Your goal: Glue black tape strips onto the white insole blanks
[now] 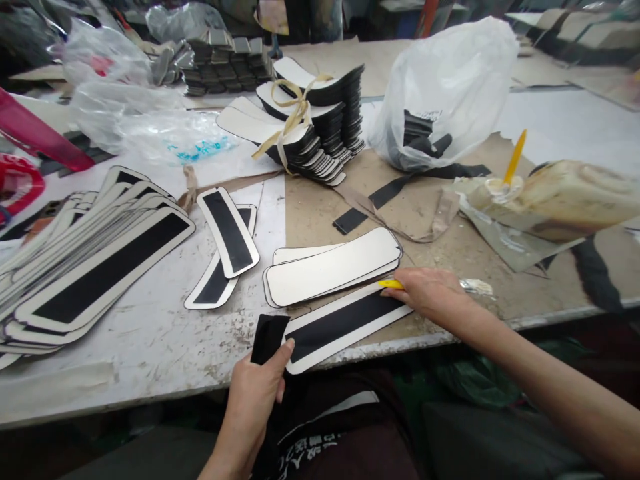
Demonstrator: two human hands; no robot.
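Note:
In front of me a white curved panel (320,359) with a black strip along its middle lies at the table's front edge. My left hand (255,393) pinches a black fabric strip (270,333) at the panel's left end; more of the strip seems to hang below that hand. My right hand (430,293) rests at the panel's right end, closed around a yellow-handled brush (391,284). Its whitish bristles (477,287) stick out to the right, behind the hand. Just beyond lie several plain white panels (333,267), overlapping.
At left is a pile of strip-covered panels (107,267); two more (230,233) lie crossed nearby. Tied panel stacks (310,120) and a plastic bag (450,87) of black strips stand behind. A glue-stained container (570,200) with a yellow stick (515,157) lies right.

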